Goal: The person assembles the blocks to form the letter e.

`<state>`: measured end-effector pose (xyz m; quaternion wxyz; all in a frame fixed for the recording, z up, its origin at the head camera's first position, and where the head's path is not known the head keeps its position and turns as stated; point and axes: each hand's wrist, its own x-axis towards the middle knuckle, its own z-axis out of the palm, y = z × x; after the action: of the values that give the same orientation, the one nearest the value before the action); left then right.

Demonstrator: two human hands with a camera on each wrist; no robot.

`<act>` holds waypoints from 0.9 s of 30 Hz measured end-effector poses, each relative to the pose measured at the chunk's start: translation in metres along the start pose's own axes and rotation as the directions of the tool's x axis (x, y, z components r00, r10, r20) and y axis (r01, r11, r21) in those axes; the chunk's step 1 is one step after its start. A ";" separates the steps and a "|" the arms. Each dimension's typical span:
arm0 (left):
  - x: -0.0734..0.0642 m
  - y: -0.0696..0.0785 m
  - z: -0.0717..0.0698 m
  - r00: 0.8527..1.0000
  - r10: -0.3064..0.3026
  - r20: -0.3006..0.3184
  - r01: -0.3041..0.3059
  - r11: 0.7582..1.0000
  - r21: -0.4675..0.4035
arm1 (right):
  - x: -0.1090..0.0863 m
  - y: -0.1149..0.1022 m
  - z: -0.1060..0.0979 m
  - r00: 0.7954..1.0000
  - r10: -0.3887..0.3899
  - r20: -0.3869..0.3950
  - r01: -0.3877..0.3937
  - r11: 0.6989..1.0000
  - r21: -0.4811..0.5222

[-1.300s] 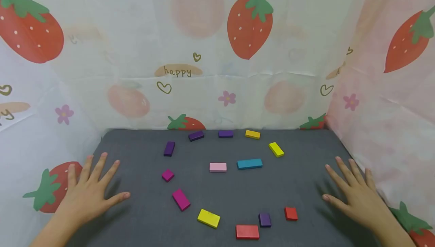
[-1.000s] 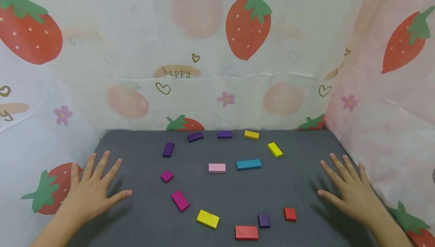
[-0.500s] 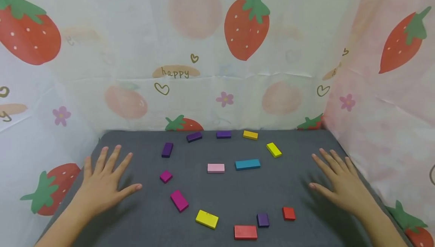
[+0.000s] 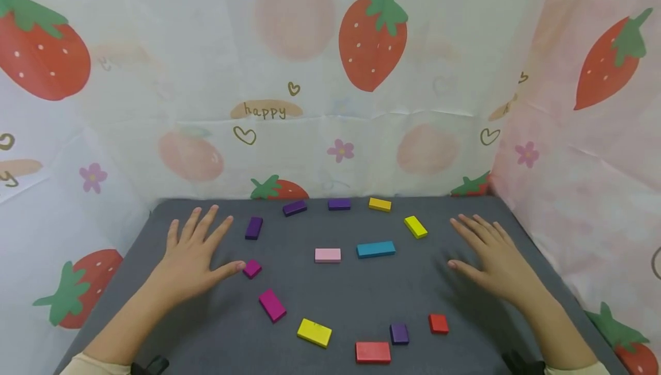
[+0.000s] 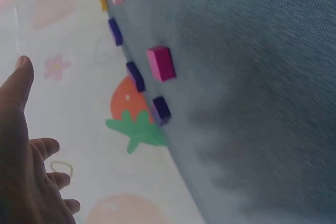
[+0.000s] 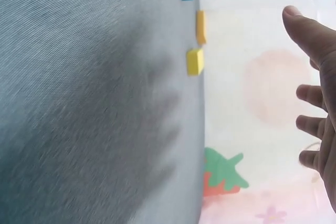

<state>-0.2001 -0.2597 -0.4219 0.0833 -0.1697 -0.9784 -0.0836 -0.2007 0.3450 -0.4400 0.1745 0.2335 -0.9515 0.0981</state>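
Observation:
My left hand (image 4: 193, 257) hovers over the left part of the grey table with fingers spread. In the head view its thumb tip overlaps the small magenta block (image 4: 252, 269). Just beyond its fingers lies a dark purple block (image 4: 253, 228), and a longer magenta block (image 4: 272, 305) is nearer the front. On the right side my right hand (image 4: 493, 260) also hovers, fingers extended, holding nothing. The bright yellow block (image 4: 415, 227) is the closest to its fingertips. A blue block (image 4: 375, 249) and a pink block (image 4: 327, 256) lie in the middle between both hands.
At the back edge sit two purple blocks (image 4: 339, 204) and an orange-yellow block (image 4: 380, 204). Along the front are a yellow block (image 4: 314, 333), a red block (image 4: 373, 352), a small purple block (image 4: 399, 334) and a small red block (image 4: 438, 324). Strawberry-print cloth (image 4: 289, 36) walls the table's back and sides.
Both hands have moved inward and forward over the table from its sides, bringing sleeve cuffs into view. The blocks have stayed in place; the head view has shifted slightly.

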 end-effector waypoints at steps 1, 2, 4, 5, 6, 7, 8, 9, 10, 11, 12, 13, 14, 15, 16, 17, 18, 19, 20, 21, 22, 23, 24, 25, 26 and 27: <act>0.003 0.002 0.001 1.000 0.006 0.000 -0.006 1.000 -0.003 | 0.003 0.000 0.001 1.000 -0.004 -0.001 0.004 1.000 0.007; 0.006 0.005 0.002 1.000 0.012 0.002 -0.012 1.000 -0.003 | 0.005 0.000 0.001 1.000 -0.008 0.000 0.008 1.000 0.014; 0.012 0.010 0.003 1.000 0.028 0.001 -0.028 1.000 -0.006 | 0.011 -0.001 0.002 1.000 -0.022 -0.006 0.022 0.999 0.028; 0.015 0.012 0.004 0.999 0.036 -0.001 -0.036 0.999 -0.006 | 0.014 -0.001 0.002 1.000 -0.030 -0.007 0.030 0.999 0.036; 0.018 0.014 0.005 0.999 0.045 -0.003 -0.045 0.999 -0.008 | 0.017 -0.001 0.003 0.999 -0.037 -0.009 0.037 0.998 0.042; 0.021 0.017 0.006 0.999 0.053 -0.004 -0.053 0.999 -0.009 | 0.020 -0.002 0.002 0.999 -0.044 -0.008 0.044 0.998 0.050; 0.023 0.019 0.007 0.998 0.060 -0.005 -0.060 0.998 -0.010 | 0.024 -0.003 0.002 0.999 -0.048 -0.008 0.048 0.997 0.056; 0.026 0.022 0.007 0.998 0.068 -0.007 -0.068 0.998 -0.012 | 0.027 -0.004 0.002 0.999 -0.049 -0.005 0.049 0.997 0.063; 0.028 0.025 0.008 0.997 0.077 -0.008 -0.077 0.997 -0.013 | 0.030 -0.005 0.002 0.999 -0.050 -0.002 0.050 0.996 0.068; 0.031 0.028 0.008 0.996 0.084 -0.010 -0.085 0.996 -0.014 | 0.033 -0.007 0.002 0.999 -0.050 0.002 0.049 0.996 0.073; 0.034 0.031 0.008 0.996 0.091 -0.009 -0.092 0.996 -0.017 | 0.036 -0.008 0.002 0.999 -0.050 0.005 0.050 0.996 0.078; 0.037 0.034 0.008 0.995 0.098 -0.007 -0.098 0.995 -0.019 | 0.039 -0.010 0.002 0.999 -0.052 0.008 0.051 0.995 0.086; 0.039 0.037 0.009 0.995 0.103 -0.004 -0.103 0.995 -0.020 | 0.042 -0.012 0.003 0.999 -0.052 0.011 0.051 0.994 0.094; 0.042 0.040 0.010 0.994 0.107 0.000 -0.107 0.994 -0.021 | 0.045 -0.014 0.003 0.999 -0.052 0.014 0.050 0.993 0.104; 0.045 0.043 0.010 0.994 0.108 0.006 -0.108 0.994 -0.024 | 0.047 -0.016 0.004 0.998 -0.056 0.012 0.054 0.992 0.113; 0.048 0.045 0.011 0.994 0.111 0.010 -0.110 0.994 -0.026 | 0.050 -0.018 0.004 0.998 -0.056 0.016 0.054 0.991 0.125; 0.051 0.048 0.012 0.993 0.115 0.011 -0.115 0.993 -0.031 | 0.052 -0.020 0.005 0.998 -0.057 0.020 0.053 0.989 0.136; 0.053 0.050 0.013 0.993 0.118 0.015 -0.118 0.992 -0.033 | 0.055 -0.022 0.006 0.998 -0.056 0.026 0.052 0.987 0.150; 0.056 0.052 0.015 0.992 0.123 0.017 -0.122 0.992 -0.034 | 0.057 -0.023 0.007 0.998 -0.054 0.032 0.048 0.986 0.162; 0.059 0.054 0.016 0.992 0.128 0.018 -0.127 0.991 -0.040 | 0.060 -0.025 0.009 0.998 -0.052 0.040 0.044 0.984 0.173; 0.062 0.056 0.018 0.991 0.134 0.020 -0.133 0.990 -0.048 | 0.063 -0.026 0.010 0.998 -0.049 0.046 0.040 0.982 0.185; 0.064 0.058 0.019 0.990 0.142 0.017 -0.140 0.988 -0.059 | 0.065 -0.027 0.011 0.997 -0.044 0.056 0.032 0.980 0.198; 0.067 0.060 0.021 0.989 0.147 0.017 -0.145 0.987 -0.069 | 0.068 -0.028 0.013 0.997 -0.042 0.061 0.028 0.977 0.210; 0.069 0.061 0.023 0.989 0.149 0.019 -0.148 0.986 -0.077 | 0.070 -0.029 0.015 0.997 -0.037 0.069 0.020 0.974 0.225; 0.072 0.063 0.025 0.988 0.156 0.017 -0.154 0.984 -0.089 | 0.072 -0.029 0.017 0.997 -0.032 0.077 0.013 0.972 0.237; 0.074 0.065 0.027 0.987 0.161 0.017 -0.158 0.982 -0.104 | 0.075 -0.030 0.019 0.996 -0.031 0.084 0.009 0.969 0.248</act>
<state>-0.2503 -0.1709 -0.4248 0.0684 -0.2526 -0.9571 -0.1247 -0.2539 0.2837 -0.4257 0.1032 0.2671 -0.9362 0.2038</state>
